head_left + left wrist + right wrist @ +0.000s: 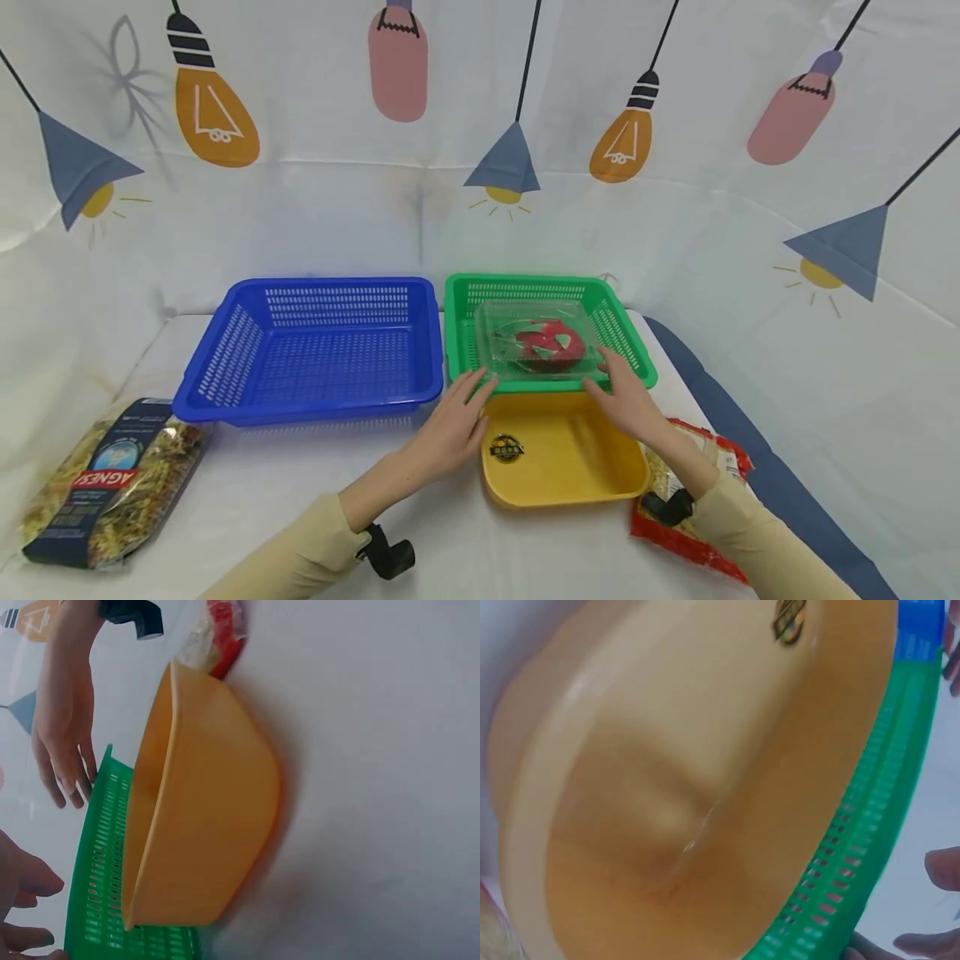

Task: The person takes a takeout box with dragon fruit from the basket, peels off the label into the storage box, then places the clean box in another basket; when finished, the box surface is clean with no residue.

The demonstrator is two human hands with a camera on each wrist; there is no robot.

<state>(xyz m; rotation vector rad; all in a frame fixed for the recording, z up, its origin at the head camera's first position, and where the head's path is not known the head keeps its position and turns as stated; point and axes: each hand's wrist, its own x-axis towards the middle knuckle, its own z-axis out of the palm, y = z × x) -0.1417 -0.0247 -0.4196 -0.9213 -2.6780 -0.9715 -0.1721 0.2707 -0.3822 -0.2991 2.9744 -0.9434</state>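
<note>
A clear plastic box [497,321] with a red dragon fruit [555,348] in it sits in the green basket [626,333]. My left hand [448,429] reaches to the front left corner of this basket, its fingers loosely spread by the box. On the other side my right hand [628,398] has its fingertips at the box's front right corner, with thumb and fingers apart. Below both hands stands a yellow tub [566,467] with a dark label inside. In the left wrist view the tub [217,795] appears side-on, with the right hand [66,727] beyond it.
Left of the green basket stands a blue basket [337,367]. A bag of AGNESI pasta [112,483] lies at the far left. Under the right forearm is a red-edged clear bag [682,492]. A lamp-patterned white cloth [337,217] hangs behind the table.
</note>
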